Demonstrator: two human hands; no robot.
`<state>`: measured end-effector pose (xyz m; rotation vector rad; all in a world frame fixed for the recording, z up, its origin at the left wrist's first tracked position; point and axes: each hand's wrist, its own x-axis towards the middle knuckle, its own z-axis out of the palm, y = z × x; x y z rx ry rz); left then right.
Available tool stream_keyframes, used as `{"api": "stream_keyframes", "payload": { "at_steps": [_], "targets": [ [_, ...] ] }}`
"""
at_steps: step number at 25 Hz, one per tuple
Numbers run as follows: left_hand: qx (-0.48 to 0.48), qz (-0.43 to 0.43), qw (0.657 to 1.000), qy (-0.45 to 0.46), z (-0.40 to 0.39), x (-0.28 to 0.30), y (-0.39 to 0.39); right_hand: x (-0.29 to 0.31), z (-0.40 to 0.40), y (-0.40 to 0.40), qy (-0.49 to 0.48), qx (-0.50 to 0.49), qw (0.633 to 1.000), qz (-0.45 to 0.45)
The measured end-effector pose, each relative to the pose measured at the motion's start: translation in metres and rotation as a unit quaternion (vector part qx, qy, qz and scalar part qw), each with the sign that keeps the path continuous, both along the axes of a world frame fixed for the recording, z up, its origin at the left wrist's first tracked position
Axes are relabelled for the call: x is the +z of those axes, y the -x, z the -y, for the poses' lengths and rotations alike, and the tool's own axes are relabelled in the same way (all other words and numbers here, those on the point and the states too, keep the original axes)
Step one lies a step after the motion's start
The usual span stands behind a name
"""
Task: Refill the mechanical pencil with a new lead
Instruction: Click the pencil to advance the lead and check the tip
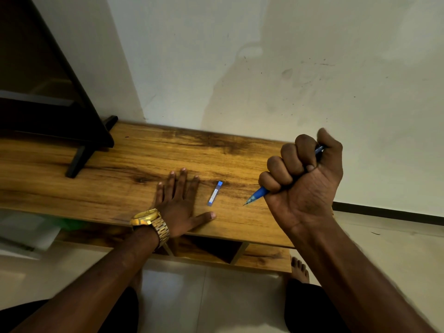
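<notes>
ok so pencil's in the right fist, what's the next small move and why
Probably the left hand should slide over and pick up the lead case. That hand lies flat and free on the wooden tabletop, with the case lying untouched just beside it, while the right hand already grips the mechanical pencil, tip pointing down toward the case. No lead is out yet.

On the table (134,162), the lead case (214,193) lies between the left hand (179,203), flat on the table to its left, and the pencil (257,195) to its right. The right hand (302,179) holds the pencil above the table's right end, tip toward the case. A stand (81,155) sits far left.
</notes>
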<state>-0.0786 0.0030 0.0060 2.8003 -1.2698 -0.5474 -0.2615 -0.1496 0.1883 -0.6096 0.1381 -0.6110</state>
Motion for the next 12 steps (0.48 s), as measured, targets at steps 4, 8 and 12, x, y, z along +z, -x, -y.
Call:
{"api": "stream_keyframes", "payload": {
  "at_steps": [4, 8, 12],
  "targets": [
    [-0.003, 0.000, 1.000, -0.004, -0.0003, -0.0003, -0.0008, -0.0014, 0.0031, -0.0010, -0.020, -0.006, 1.000, 0.006],
    [-0.003, 0.003, 1.000, -0.005, 0.0004, -0.0014, -0.0015, -0.0038, 0.0036, -0.0006, -0.008, -0.009, 1.000, 0.001],
    [-0.001, 0.004, 1.000, -0.005, 0.0003, -0.0040, -0.0032, -0.0034, 0.0047, -0.0010, -0.016, 0.001, 1.000, 0.012]
  ]
}}
